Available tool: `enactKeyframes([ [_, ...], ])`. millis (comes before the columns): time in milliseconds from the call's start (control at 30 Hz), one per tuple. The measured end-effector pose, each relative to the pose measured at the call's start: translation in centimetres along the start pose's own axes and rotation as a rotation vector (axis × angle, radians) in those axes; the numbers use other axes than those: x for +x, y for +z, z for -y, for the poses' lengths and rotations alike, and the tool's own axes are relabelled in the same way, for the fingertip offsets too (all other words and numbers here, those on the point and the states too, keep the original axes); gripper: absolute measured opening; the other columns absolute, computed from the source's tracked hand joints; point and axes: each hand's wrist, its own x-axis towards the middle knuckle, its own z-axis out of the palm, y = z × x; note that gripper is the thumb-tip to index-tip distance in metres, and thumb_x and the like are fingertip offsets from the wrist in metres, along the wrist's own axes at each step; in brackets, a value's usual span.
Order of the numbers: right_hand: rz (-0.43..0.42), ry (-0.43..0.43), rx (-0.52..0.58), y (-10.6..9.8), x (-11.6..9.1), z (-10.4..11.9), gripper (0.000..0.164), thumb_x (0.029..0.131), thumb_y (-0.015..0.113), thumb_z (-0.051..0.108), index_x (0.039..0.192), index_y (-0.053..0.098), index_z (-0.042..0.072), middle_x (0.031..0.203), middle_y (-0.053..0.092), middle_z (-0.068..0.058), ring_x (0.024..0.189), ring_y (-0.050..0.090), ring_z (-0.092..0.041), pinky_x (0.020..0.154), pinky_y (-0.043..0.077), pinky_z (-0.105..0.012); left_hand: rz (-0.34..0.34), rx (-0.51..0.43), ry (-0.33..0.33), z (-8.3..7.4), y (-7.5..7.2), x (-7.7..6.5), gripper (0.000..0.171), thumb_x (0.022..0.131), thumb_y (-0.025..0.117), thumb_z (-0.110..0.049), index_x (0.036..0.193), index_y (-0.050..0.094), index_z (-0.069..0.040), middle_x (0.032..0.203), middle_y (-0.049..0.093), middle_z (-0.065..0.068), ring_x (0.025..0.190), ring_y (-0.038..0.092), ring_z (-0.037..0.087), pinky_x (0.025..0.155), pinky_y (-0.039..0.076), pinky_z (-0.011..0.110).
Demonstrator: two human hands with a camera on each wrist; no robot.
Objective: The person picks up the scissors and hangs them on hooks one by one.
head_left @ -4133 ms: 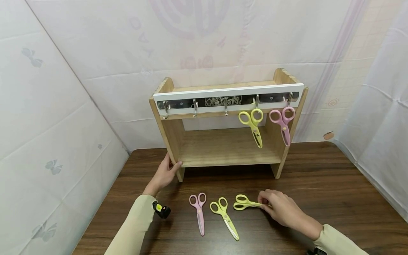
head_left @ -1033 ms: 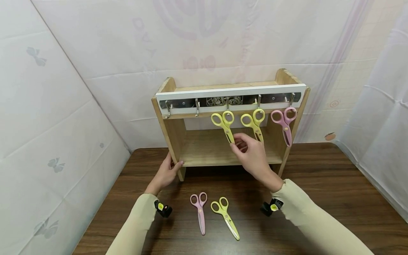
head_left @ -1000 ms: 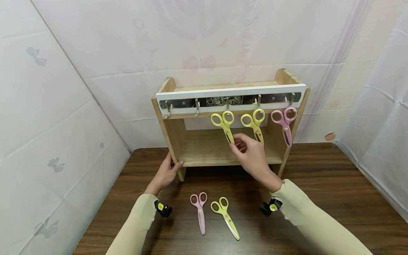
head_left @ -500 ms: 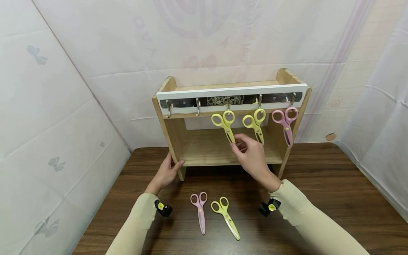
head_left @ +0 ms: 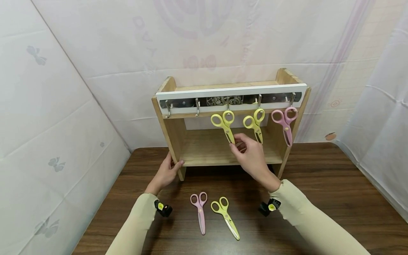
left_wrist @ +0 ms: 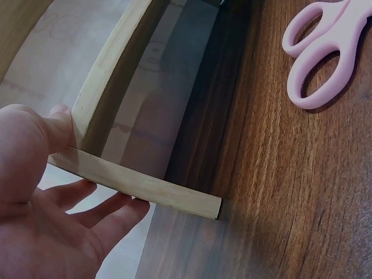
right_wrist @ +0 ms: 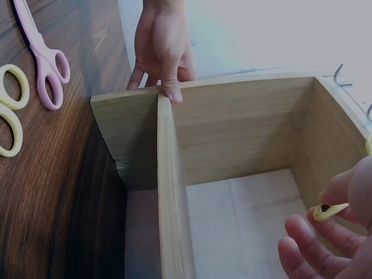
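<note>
My right hand (head_left: 253, 157) pinches the blade end of a pair of yellow scissors (head_left: 225, 124) in front of the wooden shelf (head_left: 207, 141). Its right handle loop is at the middle hook of the hook rail (head_left: 185, 102). In the right wrist view, the yellow tip (right_wrist: 326, 213) sits between thumb and fingers. To the right, another yellow pair (head_left: 254, 123) and a pink pair (head_left: 284, 124) hang from hooks. My left hand (head_left: 164, 176) grips the shelf's left side panel, its thumb on the front edge and fingers behind, as the left wrist view shows.
Pink scissors (head_left: 200, 214) and yellow scissors (head_left: 225, 217) lie on the dark wooden table (head_left: 318, 198) before the shelf. Two hooks at the rail's left, including the leftmost hook (head_left: 168, 109), carry nothing. Patterned white sheets (head_left: 121, 63) stand behind and beside the table.
My right hand has lifted the yellow scissors from the table to the middle hook. Over the last second it barely moves, while the neighbouring yellow pair shifts slightly. My left hand stays put.
</note>
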Motion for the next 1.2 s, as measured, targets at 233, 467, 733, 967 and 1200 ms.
enactKeyframes([
  [233, 0.050, 0.012, -0.034, -0.4, -0.4, -0.1, 0.027, 0.087, 0.074, 0.014, 0.112, 0.066, 0.008, 0.090, 0.070, -0.008, 0.065, 0.066, -0.015, 0.059, 0.056, -0.033, 0.006, 0.002, -0.007, -0.6, -0.1, -0.2, 0.062, 0.102, 0.052, -0.012, 0.154, 0.019, -0.005, 0.142, 0.041, 0.029, 0.129, 0.045, 0.042, 0.101, 0.042, 0.056],
  [467, 0.241, 0.123, -0.125, -0.6, -2.3, -1.0, 0.071, 0.086, 0.076, 0.031, 0.144, 0.041, 0.009, 0.102, 0.069, -0.010, 0.067, 0.065, -0.010, 0.061, 0.054, -0.031, 0.002, 0.000, -0.005, -0.6, -0.1, -0.3, 0.059, 0.102, 0.053, -0.012, 0.152, 0.022, -0.003, 0.139, 0.044, 0.030, 0.127, 0.046, 0.042, 0.100, 0.042, 0.056],
  [733, 0.468, 0.132, -0.285, -0.5, -5.8, -0.9, 0.087, 0.084, 0.077, 0.041, 0.152, 0.030, 0.012, 0.113, 0.066, -0.006, 0.065, 0.056, -0.001, 0.056, 0.048, -0.028, -0.003, -0.008, 0.006, 1.1, 0.1, 0.4, 0.059, 0.102, 0.052, -0.013, 0.153, 0.022, -0.005, 0.139, 0.043, 0.029, 0.129, 0.044, 0.043, 0.101, 0.041, 0.057],
  [967, 0.680, 0.128, -0.394, -0.7, -8.5, 0.2, 0.087, 0.084, 0.075, 0.048, 0.154, 0.026, 0.032, 0.124, 0.058, -0.008, 0.085, 0.063, -0.019, 0.062, 0.051, -0.041, -0.007, -0.010, -0.010, 3.5, 0.4, 1.3, 0.063, 0.102, 0.054, -0.026, 0.155, 0.021, -0.017, 0.141, 0.044, 0.022, 0.129, 0.046, 0.036, 0.101, 0.043, 0.053],
  [1200, 0.819, 0.106, -0.377, -0.7, -10.5, 0.7, 0.085, 0.081, 0.077, 0.047, 0.151, 0.030, 0.035, 0.130, 0.054, -0.015, 0.096, 0.064, -0.036, 0.069, 0.051, -0.053, -0.008, -0.032, 0.006, 3.6, 0.4, 1.2, 0.064, 0.102, 0.054, -0.024, 0.155, 0.020, -0.015, 0.142, 0.043, 0.024, 0.129, 0.045, 0.039, 0.101, 0.042, 0.057],
])
